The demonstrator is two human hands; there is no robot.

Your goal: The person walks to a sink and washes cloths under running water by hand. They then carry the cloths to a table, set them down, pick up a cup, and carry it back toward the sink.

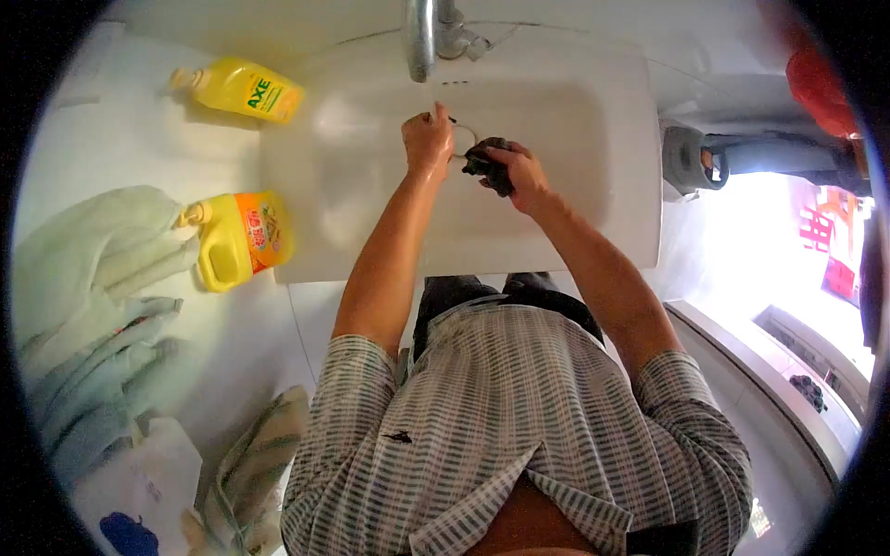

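Both of my hands are over the white sink (371,236), below the metal faucet (420,42). My left hand (428,144) is closed, with the thumb side up. A small dark tip (452,120) sticks out beside its fingers; the rest of whatever it holds is hidden. In my right hand (527,178) is a dark crumpled cloth (491,167), gripped between thumb and fingers and bunched up. The round drain (465,141) shows between the two hands, partly covered by them.
Left of the sink lie a yellow AXE soap bottle (246,90) and a yellow jug (243,241) with an orange label. Pale cloths (111,250) hang at far left. A grey pipe (769,156) and a bright opening are on the right.
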